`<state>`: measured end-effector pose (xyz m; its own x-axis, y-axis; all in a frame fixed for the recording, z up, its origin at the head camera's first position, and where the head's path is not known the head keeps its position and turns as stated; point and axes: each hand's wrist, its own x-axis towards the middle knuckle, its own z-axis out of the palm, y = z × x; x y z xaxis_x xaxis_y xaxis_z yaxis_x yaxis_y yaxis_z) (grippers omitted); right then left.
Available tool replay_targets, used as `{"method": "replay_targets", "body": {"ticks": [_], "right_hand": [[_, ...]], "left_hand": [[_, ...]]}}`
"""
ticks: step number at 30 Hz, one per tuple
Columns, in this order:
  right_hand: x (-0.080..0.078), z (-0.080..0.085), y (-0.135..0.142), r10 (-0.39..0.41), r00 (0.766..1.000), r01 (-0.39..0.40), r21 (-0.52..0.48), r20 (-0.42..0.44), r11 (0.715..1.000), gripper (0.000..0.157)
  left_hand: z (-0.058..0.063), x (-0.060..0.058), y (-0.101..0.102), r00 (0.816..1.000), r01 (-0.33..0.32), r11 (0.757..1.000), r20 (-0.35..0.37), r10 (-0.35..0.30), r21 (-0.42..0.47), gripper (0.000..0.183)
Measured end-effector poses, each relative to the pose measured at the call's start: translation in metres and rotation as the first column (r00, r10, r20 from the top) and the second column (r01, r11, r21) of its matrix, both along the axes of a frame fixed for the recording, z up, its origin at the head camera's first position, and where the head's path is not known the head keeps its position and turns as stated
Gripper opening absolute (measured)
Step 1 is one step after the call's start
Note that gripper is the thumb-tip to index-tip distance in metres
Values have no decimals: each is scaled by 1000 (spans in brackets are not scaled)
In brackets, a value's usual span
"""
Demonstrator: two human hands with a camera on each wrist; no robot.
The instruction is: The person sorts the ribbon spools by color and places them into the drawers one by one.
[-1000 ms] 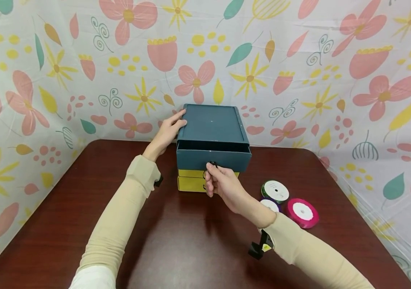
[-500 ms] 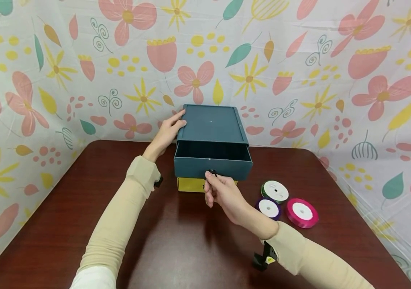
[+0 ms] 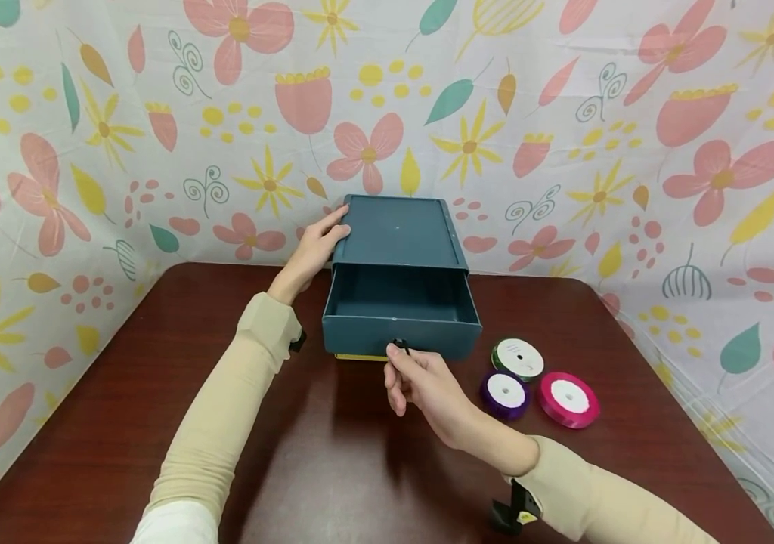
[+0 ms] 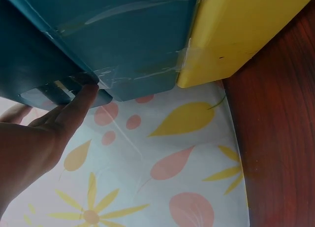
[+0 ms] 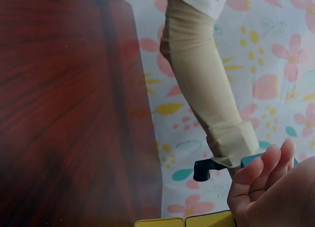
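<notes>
A dark blue drawer box [image 3: 397, 230] stands at the back of the table, its drawer [image 3: 353, 332] pulled well out toward me. The part of the drawer's inside that shows holds nothing. My right hand [image 3: 428, 385] pinches the small black handle [image 3: 400, 344] on the drawer front between thumb and fingers. My left hand [image 3: 315, 249] rests on the box's upper left edge with its fingers extended. In the left wrist view, the fingers of my left hand [image 4: 54, 123] touch the blue casing. Under the blue box, a yellow drawer unit [image 3: 360, 357] is mostly hidden by the drawer.
Right of the boxes lie three ribbon spools: a green one [image 3: 518, 358], a purple one [image 3: 506, 394] and a pink one [image 3: 569, 400]. The brown table [image 3: 224, 423] reaches back to a flower-printed cloth [image 3: 496, 91].
My right hand has pulled the blue drawer out toward me, from a narrow gap to a wide opening, covering most of the yellow front. My left hand has stayed in place.
</notes>
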<state>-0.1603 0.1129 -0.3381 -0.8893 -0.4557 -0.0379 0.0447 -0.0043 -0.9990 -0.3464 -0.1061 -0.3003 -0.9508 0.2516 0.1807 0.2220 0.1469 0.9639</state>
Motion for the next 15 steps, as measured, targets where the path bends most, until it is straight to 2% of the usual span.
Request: {"method": "replay_targets", "body": {"ticks": [15], "right_hand": [[20,-3,5,56,998,-54,56,-33,997,46]], "left_hand": [[1,1,1,1000,-8,1000,0,8,-9,54]]}}
